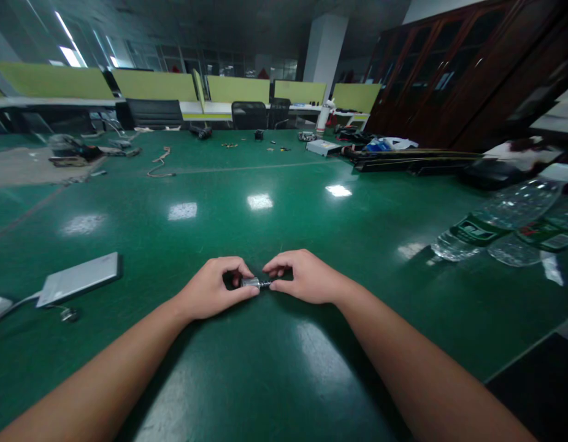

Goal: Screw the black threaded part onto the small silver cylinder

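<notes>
Low over the green tabletop (210, 209), my left hand (214, 285) pinches a small shiny metal cylinder (250, 282) between thumb and fingers. A thin dark ridged shaft (265, 283) sticks out of its right end; whether it is a thread or a spring I cannot make out. My right hand (307, 276) is curved just right of the shaft, its thumb tip at the shaft's end. A gap shows between that thumb and the fingertips above it. The part lies roughly level, and my left fingers partly cover its left end.
At left lie a flat silver box (79, 279) with a white cable and a small metal piece (69, 314). Clear plastic bottles (500, 215) lean at right. Farther off are a beige cord (159, 162), a white box (323, 147) and long dark strips (403, 161).
</notes>
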Demonstrator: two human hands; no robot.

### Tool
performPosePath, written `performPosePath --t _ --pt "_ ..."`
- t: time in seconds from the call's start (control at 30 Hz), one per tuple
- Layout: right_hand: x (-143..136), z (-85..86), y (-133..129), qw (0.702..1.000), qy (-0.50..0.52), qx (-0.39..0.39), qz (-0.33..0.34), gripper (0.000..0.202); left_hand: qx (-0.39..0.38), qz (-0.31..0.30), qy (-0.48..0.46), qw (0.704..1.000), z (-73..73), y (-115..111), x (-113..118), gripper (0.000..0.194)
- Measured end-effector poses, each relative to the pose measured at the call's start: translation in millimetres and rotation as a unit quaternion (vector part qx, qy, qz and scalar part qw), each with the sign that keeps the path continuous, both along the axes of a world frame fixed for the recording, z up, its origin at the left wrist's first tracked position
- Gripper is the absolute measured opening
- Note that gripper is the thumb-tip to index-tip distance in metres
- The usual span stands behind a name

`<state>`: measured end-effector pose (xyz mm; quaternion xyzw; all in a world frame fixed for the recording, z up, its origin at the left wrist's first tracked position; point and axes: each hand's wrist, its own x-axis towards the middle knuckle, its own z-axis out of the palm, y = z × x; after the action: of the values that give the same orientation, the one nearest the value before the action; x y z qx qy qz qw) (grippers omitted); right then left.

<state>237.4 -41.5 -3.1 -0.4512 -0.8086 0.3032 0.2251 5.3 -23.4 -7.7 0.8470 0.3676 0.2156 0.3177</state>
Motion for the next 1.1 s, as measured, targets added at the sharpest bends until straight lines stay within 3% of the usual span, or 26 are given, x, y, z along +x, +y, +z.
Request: performPosePath --t 0.33,0.6,0.83,1.1 --pt "-0.5 3.7 -1.8 1.000 -0.006 -0.001 0.019 0.024 0.006 0.016 0.052 0.999 0.5 0.3 2.1 0.023" --pt "-3.1 6.2 -1.3 1.000 -0.015 0.017 -0.004 0.016 0.006 0.004 0.041 0.999 -1.0 1.0 0.1 0.024" --pt "-7.8 4.5 -2.5 0.999 -0.031 0.016 0.031 0.015 0.018 -0.002 0.038 0.999 -1.8 1.9 -0.5 0.026" --pt "-9.9 2.7 -2.4 0.999 -0.034 0.027 0.015 0.013 0.022 0.001 0.041 0.999 -2.2 2.4 2.0 0.024"
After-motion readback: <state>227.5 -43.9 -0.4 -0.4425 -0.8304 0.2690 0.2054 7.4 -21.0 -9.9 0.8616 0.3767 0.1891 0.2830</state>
